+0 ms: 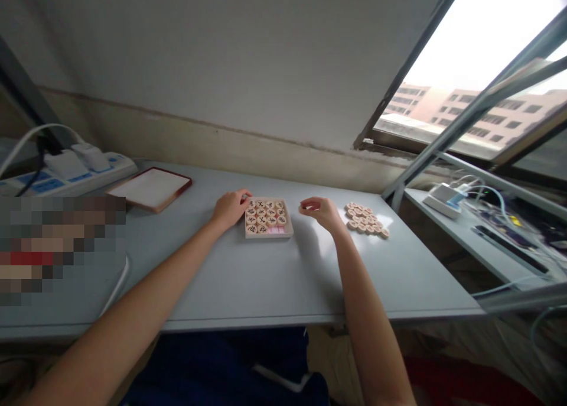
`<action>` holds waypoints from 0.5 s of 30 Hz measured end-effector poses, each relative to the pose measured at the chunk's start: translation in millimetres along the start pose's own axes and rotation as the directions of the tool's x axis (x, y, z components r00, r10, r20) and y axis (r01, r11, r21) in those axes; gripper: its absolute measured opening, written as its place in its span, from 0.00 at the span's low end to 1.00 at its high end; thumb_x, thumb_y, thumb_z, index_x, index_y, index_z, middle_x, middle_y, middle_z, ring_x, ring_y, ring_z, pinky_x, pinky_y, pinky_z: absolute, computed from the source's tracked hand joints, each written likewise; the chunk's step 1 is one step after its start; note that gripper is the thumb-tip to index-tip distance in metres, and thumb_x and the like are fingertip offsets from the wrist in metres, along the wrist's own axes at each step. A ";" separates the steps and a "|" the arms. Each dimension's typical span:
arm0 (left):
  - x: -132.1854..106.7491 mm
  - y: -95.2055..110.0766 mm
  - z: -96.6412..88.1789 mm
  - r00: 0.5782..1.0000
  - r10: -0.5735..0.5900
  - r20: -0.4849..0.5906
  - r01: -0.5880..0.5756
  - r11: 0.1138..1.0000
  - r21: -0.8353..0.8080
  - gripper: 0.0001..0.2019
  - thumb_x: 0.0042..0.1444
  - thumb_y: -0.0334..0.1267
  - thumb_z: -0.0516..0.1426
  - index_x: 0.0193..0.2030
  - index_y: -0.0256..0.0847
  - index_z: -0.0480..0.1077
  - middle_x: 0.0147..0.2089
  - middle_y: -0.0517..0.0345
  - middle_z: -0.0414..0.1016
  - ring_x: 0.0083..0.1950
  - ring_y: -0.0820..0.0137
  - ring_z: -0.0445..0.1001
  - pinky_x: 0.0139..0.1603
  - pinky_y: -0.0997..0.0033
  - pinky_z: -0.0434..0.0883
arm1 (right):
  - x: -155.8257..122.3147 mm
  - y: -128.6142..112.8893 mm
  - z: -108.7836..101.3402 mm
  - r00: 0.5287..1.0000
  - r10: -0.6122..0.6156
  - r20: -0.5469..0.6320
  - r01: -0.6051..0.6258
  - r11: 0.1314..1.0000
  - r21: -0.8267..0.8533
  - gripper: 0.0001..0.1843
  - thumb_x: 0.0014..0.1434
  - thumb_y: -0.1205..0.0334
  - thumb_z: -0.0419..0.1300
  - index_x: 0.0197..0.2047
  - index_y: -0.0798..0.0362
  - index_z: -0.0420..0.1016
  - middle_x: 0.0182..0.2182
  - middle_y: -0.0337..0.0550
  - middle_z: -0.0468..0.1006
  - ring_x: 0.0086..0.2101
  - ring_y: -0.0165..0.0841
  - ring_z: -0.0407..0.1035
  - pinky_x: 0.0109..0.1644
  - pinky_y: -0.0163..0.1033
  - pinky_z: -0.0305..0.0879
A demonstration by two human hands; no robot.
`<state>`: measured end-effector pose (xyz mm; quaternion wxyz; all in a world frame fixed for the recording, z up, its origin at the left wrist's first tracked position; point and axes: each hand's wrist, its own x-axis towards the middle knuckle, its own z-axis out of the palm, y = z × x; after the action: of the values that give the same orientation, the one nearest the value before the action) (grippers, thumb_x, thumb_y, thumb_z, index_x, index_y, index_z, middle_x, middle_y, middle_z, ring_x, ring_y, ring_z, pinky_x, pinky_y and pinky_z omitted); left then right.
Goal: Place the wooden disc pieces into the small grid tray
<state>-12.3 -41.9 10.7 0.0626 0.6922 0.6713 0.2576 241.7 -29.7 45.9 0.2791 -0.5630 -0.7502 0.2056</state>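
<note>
A small square box sits on the table, with rows of round wooden xiangqi pieces inside it and a pinkish bare patch at its lower right. My left hand grips the box at its upper left side, thumb and fingers closed on the wall. To the right of the box, just above the table, my right hand pinches one round xiangqi piece between thumb and fingertips. Farther right lies a group of loose xiangqi pieces, set close together on the tabletop.
The grey table meets a wall at the back. A white board with a reddish rim lies at the left, near a power strip with plugs. Metal frame bars and a lower shelf with cables stand at the right.
</note>
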 end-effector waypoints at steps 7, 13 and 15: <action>1.4 -1.0 1.5 1.000 -0.004 0.005 0.004 0.999 -0.049 0.12 0.54 0.40 0.50 0.42 0.45 0.71 0.35 0.58 0.76 0.36 0.69 0.71 0.35 0.74 0.63 | -16.0 -39.2 21.3 0.888 -0.350 0.297 0.363 0.932 0.011 0.14 0.50 0.59 0.59 0.43 0.46 0.72 0.39 0.36 0.76 0.38 0.29 0.67 0.45 0.36 0.57; 1.0 -1.3 1.5 1.000 0.001 -0.002 -0.001 0.999 -0.053 0.12 0.54 0.40 0.50 0.41 0.44 0.70 0.34 0.59 0.76 0.35 0.70 0.71 0.34 0.75 0.62 | -18.1 -38.6 25.3 0.879 -0.344 0.331 0.403 0.906 -0.129 0.11 0.51 0.56 0.59 0.40 0.46 0.72 0.39 0.37 0.74 0.41 0.32 0.63 0.46 0.38 0.50; 0.5 -1.0 0.6 1.000 -0.002 0.004 0.002 0.999 -0.049 0.12 0.54 0.40 0.49 0.41 0.45 0.70 0.34 0.59 0.76 0.35 0.70 0.71 0.34 0.75 0.63 | -16.0 -35.1 26.0 0.886 -0.331 0.325 0.395 0.905 -0.155 0.10 0.52 0.54 0.58 0.36 0.49 0.72 0.35 0.38 0.74 0.38 0.31 0.63 0.42 0.37 0.50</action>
<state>-12.9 -41.1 9.9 0.0812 0.6903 0.6653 0.2726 202.5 -54.7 45.1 0.1364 -0.4022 -0.8934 0.1467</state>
